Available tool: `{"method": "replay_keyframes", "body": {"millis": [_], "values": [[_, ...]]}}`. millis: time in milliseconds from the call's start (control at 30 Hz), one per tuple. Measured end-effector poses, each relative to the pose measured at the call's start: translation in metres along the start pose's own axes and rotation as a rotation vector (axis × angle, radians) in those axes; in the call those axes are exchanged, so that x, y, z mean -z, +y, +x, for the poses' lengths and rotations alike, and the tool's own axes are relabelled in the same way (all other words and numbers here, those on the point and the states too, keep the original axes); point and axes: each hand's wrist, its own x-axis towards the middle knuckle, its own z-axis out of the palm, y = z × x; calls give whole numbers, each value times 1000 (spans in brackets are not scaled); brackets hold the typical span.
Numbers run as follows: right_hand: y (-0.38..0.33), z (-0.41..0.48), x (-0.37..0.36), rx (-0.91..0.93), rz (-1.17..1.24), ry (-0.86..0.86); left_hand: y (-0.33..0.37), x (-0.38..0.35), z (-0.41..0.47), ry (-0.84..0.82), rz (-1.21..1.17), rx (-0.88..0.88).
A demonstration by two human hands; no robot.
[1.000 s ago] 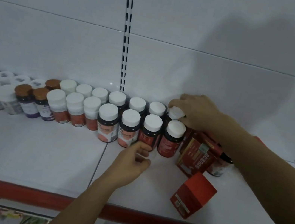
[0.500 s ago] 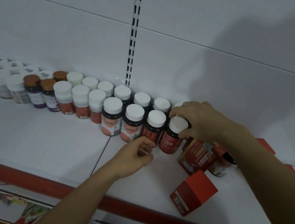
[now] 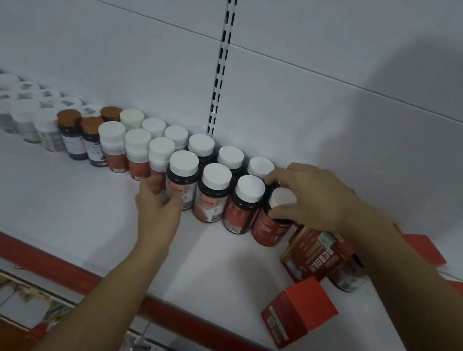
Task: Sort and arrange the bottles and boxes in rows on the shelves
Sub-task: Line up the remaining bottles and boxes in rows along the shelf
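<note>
At the far left of the white shelf (image 3: 63,207), a blurred cluster of pale bottles (image 3: 1,107) stands against the back wall, followed by three brown-capped bottles (image 3: 70,134) with purple labels and two rows of white-capped bottles with orange labels (image 3: 135,152). My left hand (image 3: 158,208) reaches in from below, its fingers curled round the lower side of the first dark front-row bottle (image 3: 182,173). Two more dark white-capped bottles (image 3: 213,193) stand touching beside it. My right hand (image 3: 312,199) comes in from the right, thumb and fingers pinching the white cap of the end bottle (image 3: 272,229) in that front row. Just beside it a red box (image 3: 311,257) leans, tilted, and another red box (image 3: 299,311) sits askew near the shelf's red front edge (image 3: 198,321).
</note>
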Motion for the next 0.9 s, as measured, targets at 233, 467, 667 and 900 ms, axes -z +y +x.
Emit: {"method": "replay_keyframes", "body": {"millis": [233, 467, 667, 900], "values": [[6, 2, -3, 36, -18, -23, -22, 0, 3, -72, 290, -62], [3, 5, -1, 70, -104, -30, -18, -3, -4, -85, 432, -75], [2, 6, -1, 101, -144, -30, -22, 1, -1, -80, 480, -74], [25, -26, 21, 176, 56, 35, -4, -13, -71, 39, 523, -35]]}}
